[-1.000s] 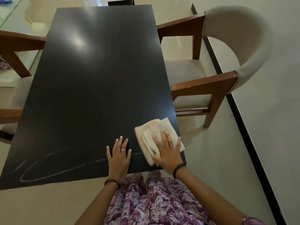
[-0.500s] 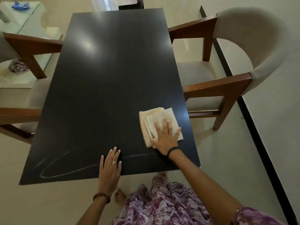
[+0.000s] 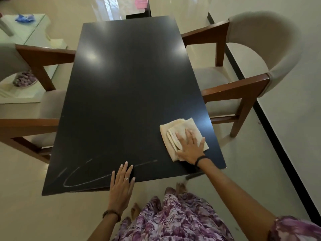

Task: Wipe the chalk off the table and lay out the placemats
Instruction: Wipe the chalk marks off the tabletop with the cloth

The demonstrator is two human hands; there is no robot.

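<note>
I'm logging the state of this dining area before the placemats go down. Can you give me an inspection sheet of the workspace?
Surface: black table, glossy, with light glare spots.
Job's things: chalk scribble unwiped near the front left corner; folded beige cloth flat near the front right edge; no placemats seen.
Clutter: nothing seen on the table.
Hands: right hand pressed flat on the cloth; left hand flat on the front edge, fingers over the chalk line.
Cables: nothing seen.
Surroundings: cushioned wooden armchair on the right, another armchair on the left, glass side table beyond it.

Home dining room: dark table, upholstered armchairs (tiled floor).
</note>
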